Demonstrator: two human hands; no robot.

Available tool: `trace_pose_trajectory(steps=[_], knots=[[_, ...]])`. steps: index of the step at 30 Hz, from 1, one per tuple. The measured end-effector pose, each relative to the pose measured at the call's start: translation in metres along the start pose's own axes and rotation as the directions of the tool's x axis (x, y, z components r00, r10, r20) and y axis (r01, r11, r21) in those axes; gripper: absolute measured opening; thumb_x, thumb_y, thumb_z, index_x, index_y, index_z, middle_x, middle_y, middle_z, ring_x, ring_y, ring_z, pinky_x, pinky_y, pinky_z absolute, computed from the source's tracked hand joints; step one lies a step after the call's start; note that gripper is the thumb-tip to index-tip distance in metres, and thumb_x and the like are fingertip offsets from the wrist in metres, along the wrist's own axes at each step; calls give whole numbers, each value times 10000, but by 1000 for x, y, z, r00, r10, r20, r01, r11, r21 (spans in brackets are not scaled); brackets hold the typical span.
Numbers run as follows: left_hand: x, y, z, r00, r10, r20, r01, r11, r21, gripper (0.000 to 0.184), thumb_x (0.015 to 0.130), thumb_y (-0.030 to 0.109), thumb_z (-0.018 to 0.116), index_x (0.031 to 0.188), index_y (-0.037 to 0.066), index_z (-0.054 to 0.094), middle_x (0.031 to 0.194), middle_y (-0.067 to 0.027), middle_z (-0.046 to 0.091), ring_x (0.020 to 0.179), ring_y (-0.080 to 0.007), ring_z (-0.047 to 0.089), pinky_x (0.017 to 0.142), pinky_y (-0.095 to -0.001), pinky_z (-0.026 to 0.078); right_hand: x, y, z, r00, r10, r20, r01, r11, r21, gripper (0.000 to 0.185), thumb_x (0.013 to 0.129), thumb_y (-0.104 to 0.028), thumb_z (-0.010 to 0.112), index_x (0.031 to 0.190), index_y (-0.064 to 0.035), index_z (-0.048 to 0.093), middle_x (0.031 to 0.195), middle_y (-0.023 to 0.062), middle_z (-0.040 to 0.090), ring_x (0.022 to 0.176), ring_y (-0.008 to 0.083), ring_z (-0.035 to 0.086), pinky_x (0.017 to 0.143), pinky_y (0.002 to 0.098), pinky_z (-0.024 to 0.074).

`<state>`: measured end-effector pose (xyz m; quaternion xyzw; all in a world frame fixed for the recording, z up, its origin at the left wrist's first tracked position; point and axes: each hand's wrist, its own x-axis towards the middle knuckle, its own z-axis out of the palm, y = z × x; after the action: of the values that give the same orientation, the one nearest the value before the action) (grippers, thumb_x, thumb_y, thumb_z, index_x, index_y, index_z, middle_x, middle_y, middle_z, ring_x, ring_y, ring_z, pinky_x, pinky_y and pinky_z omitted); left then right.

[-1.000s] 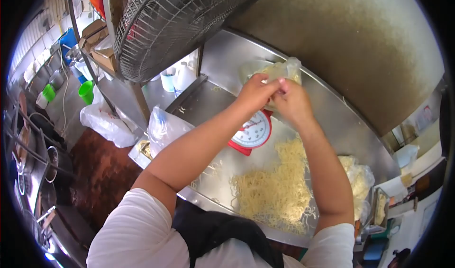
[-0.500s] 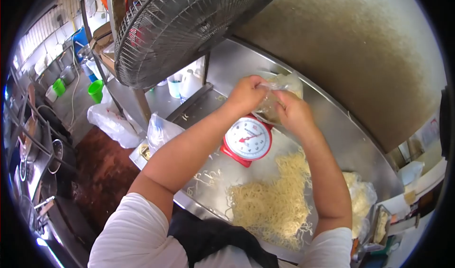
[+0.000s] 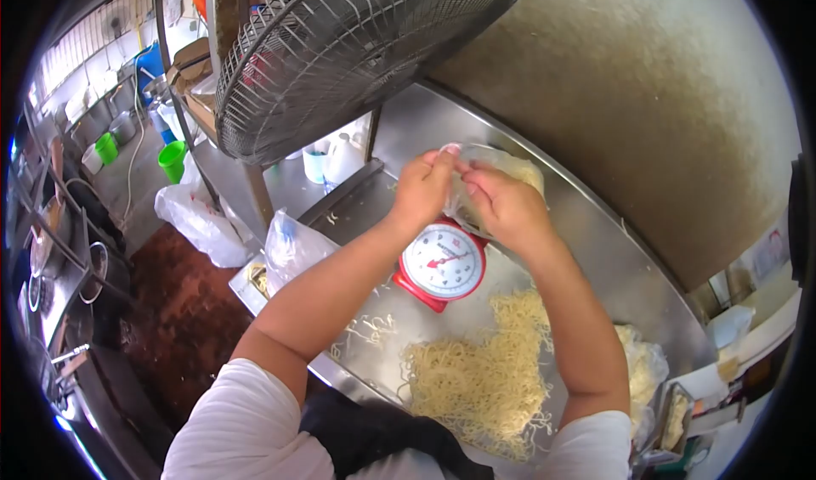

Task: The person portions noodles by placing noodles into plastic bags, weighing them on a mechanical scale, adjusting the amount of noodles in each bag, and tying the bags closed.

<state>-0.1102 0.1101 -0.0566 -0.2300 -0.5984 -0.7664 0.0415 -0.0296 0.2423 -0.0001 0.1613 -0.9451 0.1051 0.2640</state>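
My left hand (image 3: 422, 189) is closed on the gathered top of a clear plastic bag (image 3: 523, 172), just above the scale. Close beside it, my right hand (image 3: 507, 205) pinches the same bag. Pale yellow noodles show through the plastic behind my fingers. Below my hands stands a red kitchen scale (image 3: 443, 261) with a round white dial; its top is partly hidden by the bag and my hands. A broad heap of loose noodles (image 3: 476, 378) lies on the metal table (image 3: 501, 273) between my forearms.
A large fan (image 3: 365, 55) hangs over the table's far left. Plastic bags (image 3: 293, 246) sit at the left edge, and a bag of noodles (image 3: 642, 365) lies at the right. Beyond the fan post stand white containers (image 3: 342, 159). A stained wall (image 3: 646, 115) rises behind.
Both hands have drawn closer together at the bag's top, twisting or bunching it. The view has shifted slightly, and more of the scale dial shows than a second ago.
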Motion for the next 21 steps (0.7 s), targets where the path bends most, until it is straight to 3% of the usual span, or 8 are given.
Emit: trace_pose_trajectory(steps=[4,7,10,13,15,16,19,21], knots=[[-1,3,-11,995,-92,-30,92,996,-11,442,957,378,500,756,20,665,546,-23,528,543,-88,510,532,-265,415,-3,6,-24,890,311,332,-128,872,-473,215,886,-221,520,885,-71,675,837,153,670,787,338,647,715,438,510],[2,0,-15,978,-205,44,203,978,48,304,924,281,555,797,28,667,633,-46,577,626,-120,563,567,-282,436,-4,12,-40,851,471,232,-227,728,-647,204,856,-172,520,878,-50,682,840,155,681,773,295,679,688,419,534],[3,-9,3,923,343,-175,-282,911,303,111,823,117,596,854,35,665,782,-87,625,748,-209,611,636,-326,473,-4,12,-36,892,392,223,-192,778,-598,190,819,-146,538,891,-52,686,856,140,684,789,302,679,681,416,544],[-9,28,12,664,748,8,-580,508,637,190,665,-54,600,825,36,648,822,-66,614,861,-265,603,796,-363,481,2,13,-20,919,299,259,-103,812,-574,194,804,-133,553,920,-45,681,901,135,681,817,308,680,698,408,548],[-12,36,17,540,771,336,-819,392,419,191,657,-26,594,824,46,653,810,-78,628,838,-314,610,780,-402,488,7,24,-11,916,336,218,-162,808,-567,186,799,-116,558,921,-48,682,948,135,672,839,307,678,700,403,550],[-13,38,20,438,763,475,-898,342,277,192,654,-12,592,824,51,655,804,-84,635,827,-339,614,771,-421,491,9,28,-7,914,353,201,-188,806,-562,183,797,-107,561,921,-50,683,971,135,667,849,307,678,700,401,551],[-1,35,31,675,210,708,-693,511,509,148,716,58,582,838,63,665,816,-102,664,806,-333,643,729,-445,503,14,34,-1,918,359,169,-195,779,-596,182,799,-87,559,931,-58,682,1000,138,653,868,296,676,697,394,554],[7,32,27,745,9,667,-613,403,679,156,771,134,560,859,77,675,835,-127,674,793,-331,653,703,-453,509,17,41,-3,909,365,200,-148,732,-665,174,799,-86,558,920,-57,680,981,133,652,864,289,678,693,395,555]])
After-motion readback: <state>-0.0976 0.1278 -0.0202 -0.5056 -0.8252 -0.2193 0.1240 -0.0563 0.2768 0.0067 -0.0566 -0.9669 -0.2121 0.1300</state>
